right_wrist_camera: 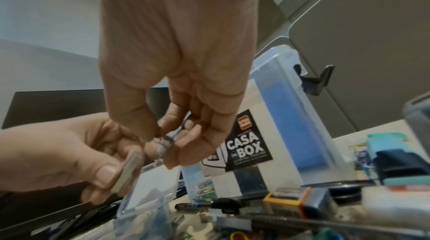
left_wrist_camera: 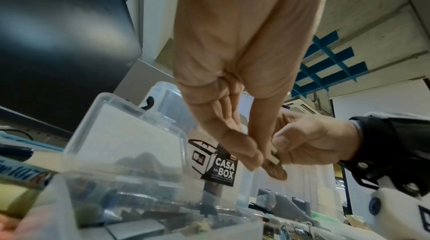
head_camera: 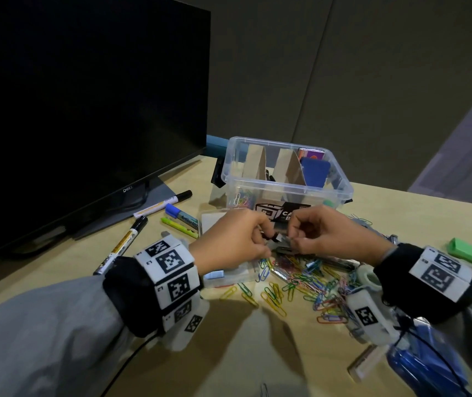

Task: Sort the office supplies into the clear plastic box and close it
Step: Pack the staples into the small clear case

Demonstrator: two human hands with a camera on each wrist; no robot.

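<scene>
Casa Box clear plastic box (head_camera: 286, 179) stands open just beyond both hands; left hand (head_camera: 229, 239) and right hand (head_camera: 332, 233) together pinch a small metal piece (left_wrist_camera: 274, 157) above scattered paper clips (head_camera: 300, 285).

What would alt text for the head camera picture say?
Two hands, left hand and right hand, pinch a small metal item together above scattered coloured paper clips, before an open clear plastic box. Markers lie beside a dark monitor.
</scene>
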